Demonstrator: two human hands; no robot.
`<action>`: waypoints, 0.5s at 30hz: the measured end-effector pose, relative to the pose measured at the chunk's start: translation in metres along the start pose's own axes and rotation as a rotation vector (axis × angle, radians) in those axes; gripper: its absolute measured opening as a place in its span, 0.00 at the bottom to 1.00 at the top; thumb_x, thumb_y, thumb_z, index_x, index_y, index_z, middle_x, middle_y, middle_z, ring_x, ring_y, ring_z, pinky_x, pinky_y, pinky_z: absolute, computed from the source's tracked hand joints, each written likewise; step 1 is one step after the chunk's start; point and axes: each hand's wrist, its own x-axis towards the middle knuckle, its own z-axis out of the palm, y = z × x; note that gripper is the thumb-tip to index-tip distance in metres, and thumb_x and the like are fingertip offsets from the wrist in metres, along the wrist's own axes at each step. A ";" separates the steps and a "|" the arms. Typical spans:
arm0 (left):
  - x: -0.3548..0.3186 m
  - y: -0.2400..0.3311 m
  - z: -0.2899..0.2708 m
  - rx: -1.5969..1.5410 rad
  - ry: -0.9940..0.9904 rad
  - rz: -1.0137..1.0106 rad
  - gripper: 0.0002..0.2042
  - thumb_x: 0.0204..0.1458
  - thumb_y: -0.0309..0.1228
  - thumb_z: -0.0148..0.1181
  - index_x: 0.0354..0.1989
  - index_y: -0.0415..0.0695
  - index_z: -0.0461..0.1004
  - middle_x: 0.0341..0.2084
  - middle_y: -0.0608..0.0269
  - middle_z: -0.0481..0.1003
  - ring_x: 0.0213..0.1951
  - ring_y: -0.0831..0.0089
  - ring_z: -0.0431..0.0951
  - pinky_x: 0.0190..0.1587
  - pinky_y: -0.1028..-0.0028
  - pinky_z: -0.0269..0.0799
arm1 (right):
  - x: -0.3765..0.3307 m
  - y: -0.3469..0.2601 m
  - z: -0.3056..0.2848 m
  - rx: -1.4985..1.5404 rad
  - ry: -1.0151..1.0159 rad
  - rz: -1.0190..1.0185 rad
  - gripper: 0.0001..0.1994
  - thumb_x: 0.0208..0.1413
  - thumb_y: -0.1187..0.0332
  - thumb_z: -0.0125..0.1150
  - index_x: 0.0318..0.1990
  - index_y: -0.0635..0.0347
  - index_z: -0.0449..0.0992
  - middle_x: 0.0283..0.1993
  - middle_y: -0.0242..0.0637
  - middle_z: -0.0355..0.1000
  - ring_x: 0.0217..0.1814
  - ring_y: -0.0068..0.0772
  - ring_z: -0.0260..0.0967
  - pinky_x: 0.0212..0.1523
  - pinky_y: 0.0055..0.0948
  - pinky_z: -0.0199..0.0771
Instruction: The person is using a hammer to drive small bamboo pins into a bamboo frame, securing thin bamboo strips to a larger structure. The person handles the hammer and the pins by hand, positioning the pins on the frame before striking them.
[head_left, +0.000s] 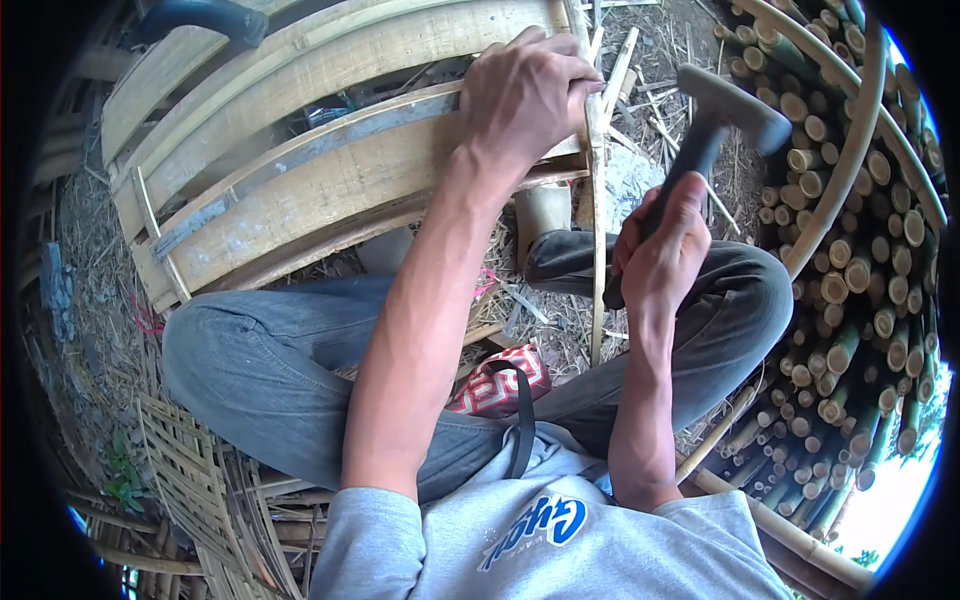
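Observation:
A slatted bench-like panel of pale bamboo or wood [330,190] lies across my lap side, its slats running left to right. At its right end my left hand [525,95] rests on the slats with fingers curled and pressed together beside a thin upright strip [598,240]. Whatever sits between those fingertips is too small to make out. My right hand [668,245] is wrapped round the dark handle of a hammer [735,108]. The hammer is raised to the right of the strip, its grey head apart from the panel.
Cut bamboo poles [840,270] are stacked at the right behind a bent pole [860,160]. A dark curved object [205,20] lies on the panel's far left. Woven bamboo [190,470] is at the lower left. Offcuts and straw litter the ground [650,110].

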 end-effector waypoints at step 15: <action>-0.002 -0.002 -0.004 0.042 -0.029 -0.005 0.06 0.51 0.40 0.71 0.31 0.54 0.87 0.29 0.77 0.81 0.37 0.70 0.79 0.37 0.68 0.79 | 0.005 0.013 0.009 0.012 -0.020 0.146 0.33 0.69 0.34 0.41 0.24 0.54 0.65 0.12 0.26 0.56 0.10 0.21 0.54 0.11 0.26 0.55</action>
